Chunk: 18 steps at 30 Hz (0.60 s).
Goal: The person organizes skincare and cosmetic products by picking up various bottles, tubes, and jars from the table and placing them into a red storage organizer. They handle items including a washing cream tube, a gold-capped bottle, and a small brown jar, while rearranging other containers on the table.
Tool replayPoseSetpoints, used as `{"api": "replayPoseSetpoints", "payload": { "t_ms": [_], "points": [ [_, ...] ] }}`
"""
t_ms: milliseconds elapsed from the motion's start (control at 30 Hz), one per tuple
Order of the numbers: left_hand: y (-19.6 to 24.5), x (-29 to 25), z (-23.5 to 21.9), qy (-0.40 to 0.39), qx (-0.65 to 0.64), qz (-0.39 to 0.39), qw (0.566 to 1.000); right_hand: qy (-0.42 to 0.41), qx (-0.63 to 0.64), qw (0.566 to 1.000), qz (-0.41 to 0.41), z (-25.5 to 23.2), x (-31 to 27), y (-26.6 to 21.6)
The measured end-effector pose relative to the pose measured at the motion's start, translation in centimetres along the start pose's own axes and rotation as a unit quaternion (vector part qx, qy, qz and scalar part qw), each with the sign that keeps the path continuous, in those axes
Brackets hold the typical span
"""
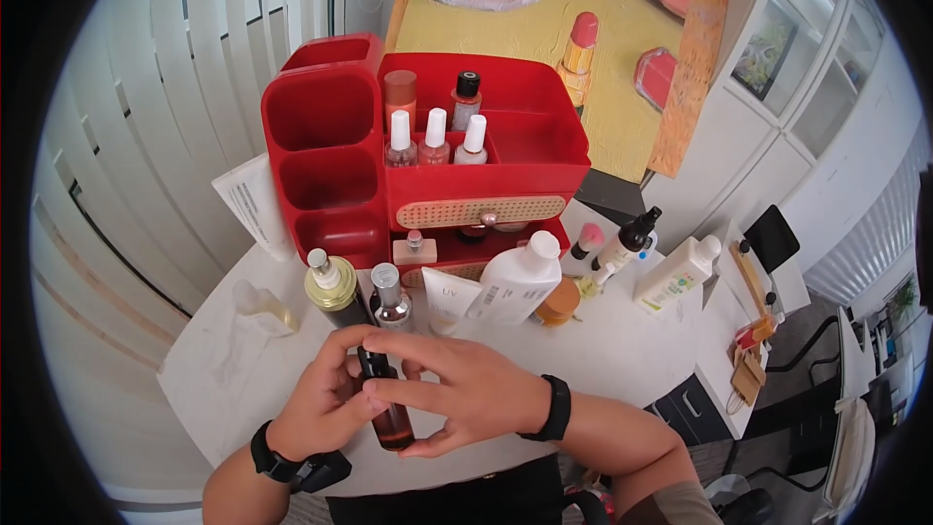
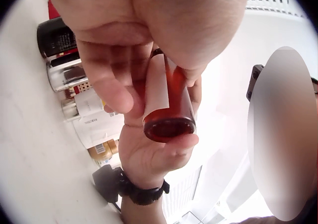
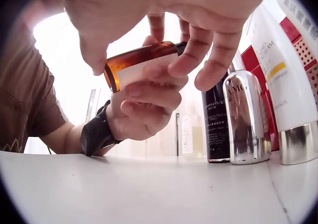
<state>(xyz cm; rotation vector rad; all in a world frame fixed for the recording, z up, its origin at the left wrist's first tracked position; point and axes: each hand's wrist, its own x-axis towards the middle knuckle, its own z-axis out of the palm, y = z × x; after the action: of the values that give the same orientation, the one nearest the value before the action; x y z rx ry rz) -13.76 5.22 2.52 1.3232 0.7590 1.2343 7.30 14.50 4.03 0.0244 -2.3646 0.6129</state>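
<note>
An amber glass bottle [image 1: 393, 425] with a black cap and a pale label [image 3: 144, 70] is held between both hands above the near part of the white table. My left hand [image 1: 326, 397] grips it around the body and cap end, fingers curled behind it in the right wrist view. The right hand [image 1: 476, 381] spans its length, thumb at the base [image 2: 170, 129] and fingers at the cap end. Just beyond the hands stand a silver-capped bottle [image 1: 391, 299], a dark bottle with a yellow-green top [image 1: 332, 290] and a white UV tube [image 1: 450, 297].
Behind these stands a red organizer [image 1: 486, 178] holding nail polishes [image 1: 435, 136], its lower drawer pulled out. On its right are a white bottle [image 1: 520, 277], an orange-lidded jar [image 1: 558, 303], a brush [image 1: 589, 237] and a white lotion bottle [image 1: 677, 274]. A clear bottle [image 1: 264, 309] stands at left.
</note>
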Motion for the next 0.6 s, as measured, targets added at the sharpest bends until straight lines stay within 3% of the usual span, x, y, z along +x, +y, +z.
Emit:
{"api": "replayPoseSetpoints", "payload": {
  "t_ms": [600],
  "points": [
    [0.07,-0.29,-0.13,0.027,-0.012,-0.043,0.999,-0.034,0.016,0.999,0.035,0.27,-0.35,0.04]
  ]
}}
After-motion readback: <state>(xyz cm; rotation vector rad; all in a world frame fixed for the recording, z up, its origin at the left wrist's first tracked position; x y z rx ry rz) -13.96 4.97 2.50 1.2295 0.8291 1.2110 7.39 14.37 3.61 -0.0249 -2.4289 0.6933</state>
